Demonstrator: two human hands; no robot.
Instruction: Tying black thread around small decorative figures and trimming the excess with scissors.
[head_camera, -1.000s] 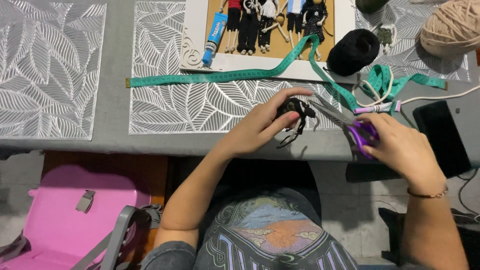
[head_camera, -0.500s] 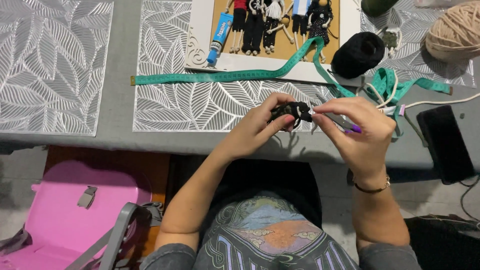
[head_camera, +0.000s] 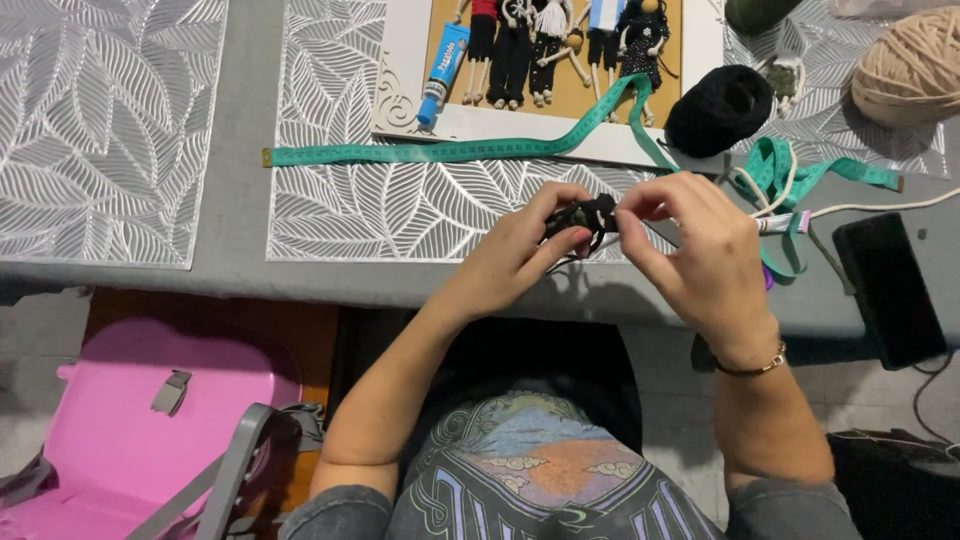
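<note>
My left hand (head_camera: 510, 262) grips a small black yarn figure (head_camera: 580, 218) just above the table's front edge. From the right, the thumb and forefinger of my right hand (head_camera: 702, 262) pinch the same figure, the two hands touching around it. A sliver of purple scissors (head_camera: 768, 277) shows beneath my right hand; I cannot tell whether the hand still holds them. A green measuring tape (head_camera: 420, 153) runs across the white leaf-patterned placemat (head_camera: 360, 215) just beyond my hands.
At the back lies a white-framed board (head_camera: 400, 95) with several yarn dolls and a blue glue tube (head_camera: 442, 62). A black yarn ball (head_camera: 720, 110), a beige yarn ball (head_camera: 910, 65) and a dark phone (head_camera: 888, 290) are to the right. A pink folding chair (head_camera: 150, 400) stands below left.
My right hand came in from the right, where it held the purple scissors, and now pinches the black figure that my left hand holds. The left hand stayed in place.
</note>
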